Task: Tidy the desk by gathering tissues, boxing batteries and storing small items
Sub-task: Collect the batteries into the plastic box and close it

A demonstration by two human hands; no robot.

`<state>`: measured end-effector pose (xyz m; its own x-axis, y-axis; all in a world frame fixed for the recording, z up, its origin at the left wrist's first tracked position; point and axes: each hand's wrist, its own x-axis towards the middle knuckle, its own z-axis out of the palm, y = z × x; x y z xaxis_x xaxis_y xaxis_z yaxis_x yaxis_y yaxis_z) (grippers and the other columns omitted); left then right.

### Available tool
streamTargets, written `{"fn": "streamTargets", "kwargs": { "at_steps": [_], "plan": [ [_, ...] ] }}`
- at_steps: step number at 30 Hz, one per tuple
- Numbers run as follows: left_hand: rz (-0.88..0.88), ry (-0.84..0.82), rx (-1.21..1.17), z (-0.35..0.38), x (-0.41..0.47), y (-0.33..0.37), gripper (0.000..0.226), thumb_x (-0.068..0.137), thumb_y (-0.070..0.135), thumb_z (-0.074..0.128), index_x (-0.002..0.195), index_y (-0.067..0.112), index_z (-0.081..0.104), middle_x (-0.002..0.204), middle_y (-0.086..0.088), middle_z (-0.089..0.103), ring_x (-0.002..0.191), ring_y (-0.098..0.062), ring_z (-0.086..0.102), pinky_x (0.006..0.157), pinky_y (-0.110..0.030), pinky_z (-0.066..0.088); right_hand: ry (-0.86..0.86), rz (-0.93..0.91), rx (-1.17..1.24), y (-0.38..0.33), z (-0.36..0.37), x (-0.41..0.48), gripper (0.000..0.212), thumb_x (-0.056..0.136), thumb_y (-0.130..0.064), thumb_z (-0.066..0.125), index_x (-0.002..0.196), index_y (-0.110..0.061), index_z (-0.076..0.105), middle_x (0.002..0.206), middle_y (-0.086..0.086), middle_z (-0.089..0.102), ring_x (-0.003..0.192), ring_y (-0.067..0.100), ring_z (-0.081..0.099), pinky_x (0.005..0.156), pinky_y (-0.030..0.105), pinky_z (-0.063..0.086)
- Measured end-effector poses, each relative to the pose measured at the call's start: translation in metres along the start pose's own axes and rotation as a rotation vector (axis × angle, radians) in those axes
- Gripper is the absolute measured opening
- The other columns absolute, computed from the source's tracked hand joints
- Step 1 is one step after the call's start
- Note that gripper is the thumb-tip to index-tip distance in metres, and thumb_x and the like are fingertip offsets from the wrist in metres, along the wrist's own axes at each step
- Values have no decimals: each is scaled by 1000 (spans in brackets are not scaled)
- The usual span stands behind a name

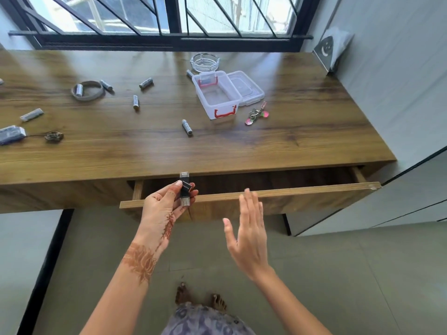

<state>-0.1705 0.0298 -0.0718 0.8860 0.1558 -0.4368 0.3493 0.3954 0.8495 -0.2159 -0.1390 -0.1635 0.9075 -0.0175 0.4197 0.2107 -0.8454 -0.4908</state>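
My left hand (pixel 160 204) pinches USB stick (pixel 185 189) over open drawer (pixel 249 192), for stowing; right hand (pixel 249 235) spread, empty.

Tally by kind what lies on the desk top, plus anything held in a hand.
Loose batteries: 7
Tape ring: 1
Clear box: 1
Box lid: 1
Glass ashtray: 1
Keychain: 1
Wrapped pack: 1
Dark trinket: 1
USB stick, in left hand: 1
Total: 15
The left-edge sliver and the box contents are unclear, so not counted.
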Motion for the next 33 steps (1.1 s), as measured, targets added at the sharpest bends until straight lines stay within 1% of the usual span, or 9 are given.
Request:
{"fn": "streamTargets", "kwargs": {
  "at_steps": [4,7,9,12,15,18,24,28,33],
  "plan": [
    [20,-11,-9,-1,-5,1,16,88,19,56,96,11,67,88,-8,75,86,-20,71,80,-28,56,-187,-113,-291,9,10,32,66,95,-47,32,140,2,30,149,18,29,141,27,19,117,38,8],
    [31,-17,-10,-3,-9,1,17,89,18,55,97,11,67,88,-8,75,85,-18,71,77,-26,57,-311,-125,-402,8,14,43,70,91,-52,31,135,2,40,142,18,41,137,27,30,116,38,12],
    [35,-19,-8,-5,-12,1,18,89,18,55,100,10,67,91,-9,74,85,-18,71,78,-26,57,-312,-97,-428,3,12,43,71,89,-54,31,130,1,48,135,17,50,132,26,40,115,39,21],
    [34,-12,-5,-8,-17,-1,20,89,19,55,103,9,66,93,-10,74,85,-19,71,81,-27,56,-284,-59,-417,-3,9,42,71,85,-56,33,121,1,57,125,17,59,123,27,51,108,42,31],
    [29,8,-12,-13,-22,-3,19,89,19,56,101,8,67,91,-10,74,84,-19,71,87,-33,52,-278,-47,-421,-8,5,42,73,82,-58,33,113,2,62,114,17,65,116,29,57,104,41,37],
    [27,22,-20,-17,-30,-4,19,89,18,57,101,7,67,91,-10,74,80,-17,71,85,-32,53,-291,-29,-419,-13,1,39,75,80,-60,33,109,2,63,108,16,67,111,30,60,101,41,42],
    [46,-2,-9,-26,-48,-1,16,88,19,57,97,10,68,85,-6,75,82,-17,71,80,-29,56,-315,5,-417,-23,-11,14,75,79,-62,34,109,0,64,108,13,68,111,28,60,101,41,43],
    [19,-28,-15,-36,-60,-1,19,88,18,58,100,7,67,87,-9,75,81,-19,72,77,-26,57,-337,22,-448,-31,-24,-11,75,78,-62,35,109,0,65,109,13,68,112,26,60,100,39,43],
    [-21,-49,-20,-52,-81,-11,20,88,17,57,101,6,66,89,-11,74,82,-20,71,78,-27,56,-373,54,-446,-42,-41,-52,73,78,-60,35,110,-1,65,111,13,67,113,25,59,100,38,43]
  ]
}}
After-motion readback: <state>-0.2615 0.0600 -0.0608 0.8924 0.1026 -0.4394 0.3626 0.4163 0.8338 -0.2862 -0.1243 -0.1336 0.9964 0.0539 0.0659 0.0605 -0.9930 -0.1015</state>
